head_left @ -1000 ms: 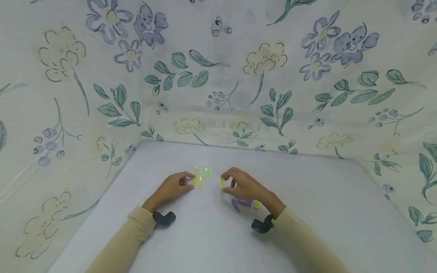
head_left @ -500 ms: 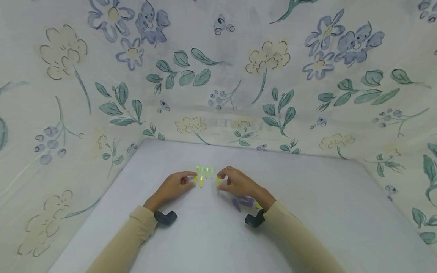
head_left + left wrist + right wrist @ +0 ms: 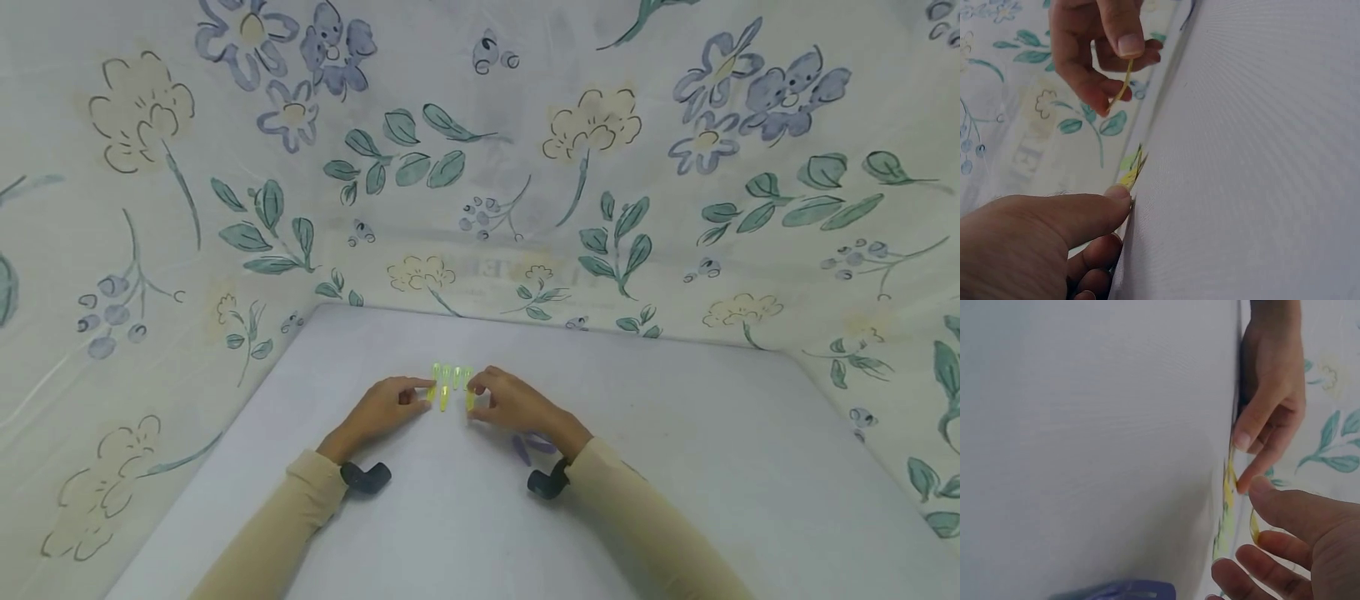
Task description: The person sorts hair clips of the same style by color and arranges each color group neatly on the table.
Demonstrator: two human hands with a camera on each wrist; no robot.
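Observation:
In the head view, my left hand rests on the white table, thumb and index finger at the two ends of a yellow snap hair clip. Beside it lies another yellow hair clip. A row of several light green hair clips sits just behind. My right hand pinches a third yellow hair clip end to end between thumb and index finger. In the left wrist view, that yellow clip is held above the tabletop, slightly bowed.
Purple hair clips lie under my right wrist, partly hidden; a purple one also shows at the bottom of the right wrist view. A floral-patterned sheet stands along the back and sides of the white table.
My right hand has moved left with the yellow hair clip, close to the row. The left hand has stayed at its clip. The yellow clip near the purple ones is now hidden by the right arm.

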